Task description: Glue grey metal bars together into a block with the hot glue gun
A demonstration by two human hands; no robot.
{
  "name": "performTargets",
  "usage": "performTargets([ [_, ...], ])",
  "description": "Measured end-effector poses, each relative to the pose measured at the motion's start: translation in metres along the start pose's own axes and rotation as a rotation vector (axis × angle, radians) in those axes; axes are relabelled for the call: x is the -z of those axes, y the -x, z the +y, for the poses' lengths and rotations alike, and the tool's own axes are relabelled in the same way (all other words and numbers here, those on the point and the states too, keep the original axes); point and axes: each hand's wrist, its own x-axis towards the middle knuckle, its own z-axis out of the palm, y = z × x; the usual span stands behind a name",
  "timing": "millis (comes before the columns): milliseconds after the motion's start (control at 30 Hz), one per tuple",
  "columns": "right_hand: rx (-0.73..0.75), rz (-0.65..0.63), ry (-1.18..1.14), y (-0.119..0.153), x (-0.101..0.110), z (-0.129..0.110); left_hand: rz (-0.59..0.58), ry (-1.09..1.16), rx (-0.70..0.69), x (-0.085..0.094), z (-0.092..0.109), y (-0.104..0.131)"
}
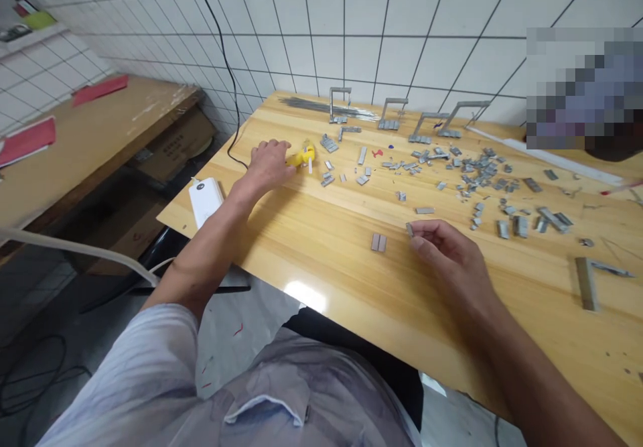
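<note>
My left hand (271,164) reaches across the table with its fingers curled over the handle end of a yellow tool that looks like a glue gun (305,155). A short white strip (310,165) shows by the tool's front. Nearer to me, my right hand (449,249) pinches a small grey flat piece (409,230) between thumb and fingers, just above the tabletop. Beside it, to the left, two brownish rectangular pieces (378,242) lie edge to edge. A single grey strip (424,210) lies beyond the right fingertips.
Many small grey pieces (482,172) are scattered over the right half of the wooden table (311,232). Several bent grey frames (389,113) stand by the tiled wall, near thin metal rods (321,106). A white box (205,200) and black cord (231,85) are left.
</note>
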Motion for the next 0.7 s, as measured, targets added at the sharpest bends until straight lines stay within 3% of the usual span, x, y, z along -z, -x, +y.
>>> performTargets([
  [67,0.024,0.015,0.009,-0.001,0.001,0.002,-0.09,-0.014,0.006,-0.007,0.003,-0.005],
  [133,0.043,0.045,0.021,-0.003,0.002,0.003,-0.093,-0.01,0.0,-0.012,0.007,-0.008],
  [333,0.085,0.083,0.031,-0.007,0.006,0.006,0.134,0.222,-0.001,-0.002,0.028,0.006],
  [433,0.099,0.093,0.034,-0.009,0.007,0.008,0.245,0.506,-0.134,0.012,0.05,0.025],
  [500,0.104,0.098,0.041,-0.008,0.007,0.008,0.17,0.687,-0.251,0.018,0.067,0.041],
  [600,0.114,0.11,0.052,-0.007,0.009,0.006,-0.159,0.853,-0.38,0.023,0.089,0.061],
  [700,0.128,0.125,0.057,-0.007,0.011,0.004,-0.381,0.987,-0.469,0.021,0.102,0.072],
])
